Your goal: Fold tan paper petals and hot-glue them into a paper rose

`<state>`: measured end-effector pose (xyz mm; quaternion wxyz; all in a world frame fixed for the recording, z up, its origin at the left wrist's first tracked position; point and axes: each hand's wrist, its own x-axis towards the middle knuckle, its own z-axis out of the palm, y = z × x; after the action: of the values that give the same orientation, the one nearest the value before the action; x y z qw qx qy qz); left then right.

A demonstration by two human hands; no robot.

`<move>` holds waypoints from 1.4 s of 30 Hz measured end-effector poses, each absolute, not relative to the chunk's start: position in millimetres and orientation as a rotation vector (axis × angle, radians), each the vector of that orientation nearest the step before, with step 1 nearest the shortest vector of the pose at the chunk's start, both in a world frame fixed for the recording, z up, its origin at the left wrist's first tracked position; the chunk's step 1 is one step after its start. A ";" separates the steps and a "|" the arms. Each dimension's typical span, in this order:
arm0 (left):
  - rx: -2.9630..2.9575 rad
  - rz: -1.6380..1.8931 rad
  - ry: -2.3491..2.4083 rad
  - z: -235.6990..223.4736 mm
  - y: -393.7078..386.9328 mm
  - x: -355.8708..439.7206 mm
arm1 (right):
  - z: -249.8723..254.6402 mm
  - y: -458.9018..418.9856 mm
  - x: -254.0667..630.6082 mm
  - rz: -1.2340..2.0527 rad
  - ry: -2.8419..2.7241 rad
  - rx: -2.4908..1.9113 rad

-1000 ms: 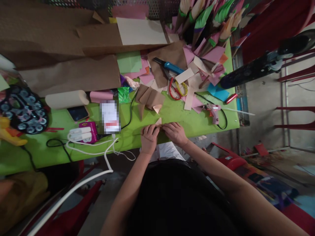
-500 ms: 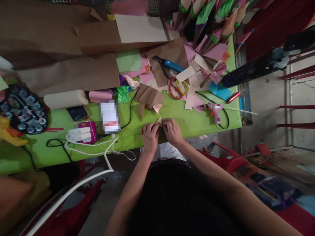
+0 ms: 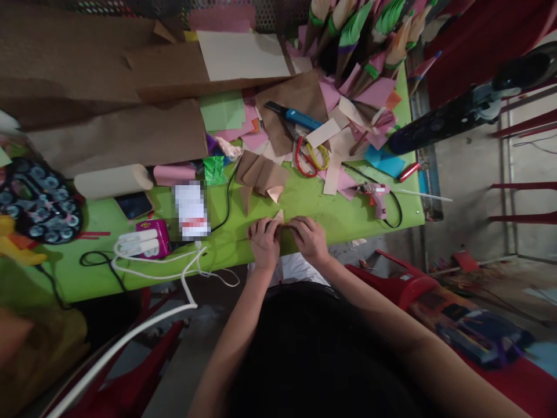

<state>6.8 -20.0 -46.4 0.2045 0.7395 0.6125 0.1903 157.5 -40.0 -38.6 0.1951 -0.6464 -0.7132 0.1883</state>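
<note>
At the front edge of the green table (image 3: 226, 232), my left hand (image 3: 264, 239) is closed on a small piece of paper (image 3: 279, 217). Its pale pointed tip sticks up past the fingers; the rest is covered. My right hand (image 3: 308, 235) is beside it, thumb and fingertips pinched at the paper's right side. Just beyond the hands lie folded brown paper pieces (image 3: 261, 175), one with a pale corner. Scissors (image 3: 306, 157) with red and yellow handles and a blue utility knife (image 3: 300, 118) rest farther back.
A pink glue gun (image 3: 378, 196) lies at the right with its cord. White cables (image 3: 152, 267), a magenta box (image 3: 156, 235) and a phone (image 3: 136, 204) are at the left. Large brown paper sheets (image 3: 117, 136) cover the back left; paper cones (image 3: 348, 40) stand at the back right.
My right hand has shifted slightly right, away from the left, its fingertips still at the paper. The left hand stays nearly in place. The whole view has shifted slightly.
</note>
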 end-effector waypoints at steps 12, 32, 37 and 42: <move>2.118 0.609 1.698 -50.5 -22.5 4.6 | -48.1 -44.2 145.7 0.438 -2.010 -1.914; 2.466 0.482 1.338 -60.9 -46.7 -26.6 | -51.6 -33.4 151.3 0.457 -2.120 -1.849; 2.539 0.369 1.292 -59.7 -45.6 -25.6 | -53.1 -33.6 152.4 0.436 -2.162 -1.842; 2.519 0.346 1.290 -58.9 -44.5 -22.7 | -56.4 -36.9 152.4 0.375 -2.212 -1.843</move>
<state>-22.7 -44.5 -58.9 0.1449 0.8742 0.4476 0.1202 152.4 -36.9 -56.4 0.1187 -0.6302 -0.7565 0.1282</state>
